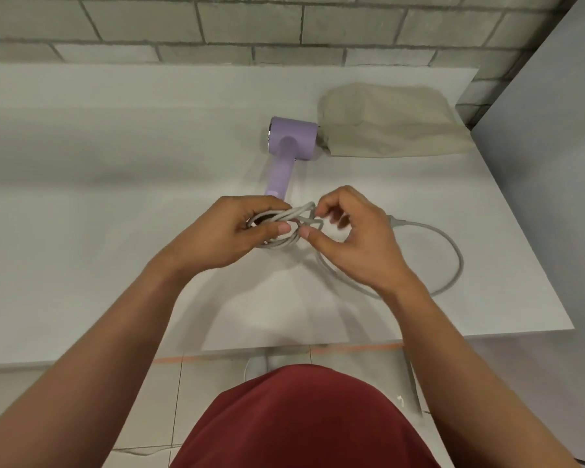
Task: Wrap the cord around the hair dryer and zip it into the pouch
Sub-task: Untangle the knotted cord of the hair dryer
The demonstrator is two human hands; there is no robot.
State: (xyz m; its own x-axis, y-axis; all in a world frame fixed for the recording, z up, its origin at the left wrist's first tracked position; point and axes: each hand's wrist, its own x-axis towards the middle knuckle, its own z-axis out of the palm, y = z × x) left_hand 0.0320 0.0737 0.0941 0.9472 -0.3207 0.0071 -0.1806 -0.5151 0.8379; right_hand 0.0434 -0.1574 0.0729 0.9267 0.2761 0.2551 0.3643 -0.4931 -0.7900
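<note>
1. My left hand (237,231) is closed around a small coil of the cord (284,228), thumb pressed on top to keep the loops stacked; it hovers near the butt of the hair dryer's handle.
2. My right hand (348,238) pinches a strand of the cord between thumb and fingertips, just beside the coil.
3. To do this step well, I judge that each turn should lie flat against the last, under light tension, with no twist fed in from the slack.
4. The remaining cord makes one wide loop on the table (115,231), to my right.
5. The hair dryer (289,146) lies on its side beyond my hands: a matte lilac, short cylindrical barrel with a tapered handle.
6. The cord is pale grey, round, smooth and fairly stiff, holding open curves.
7. The pouch (392,123) is soft beige fabric, slumped and creased, its near edge touching the barrel. Its zip is not visible.
</note>
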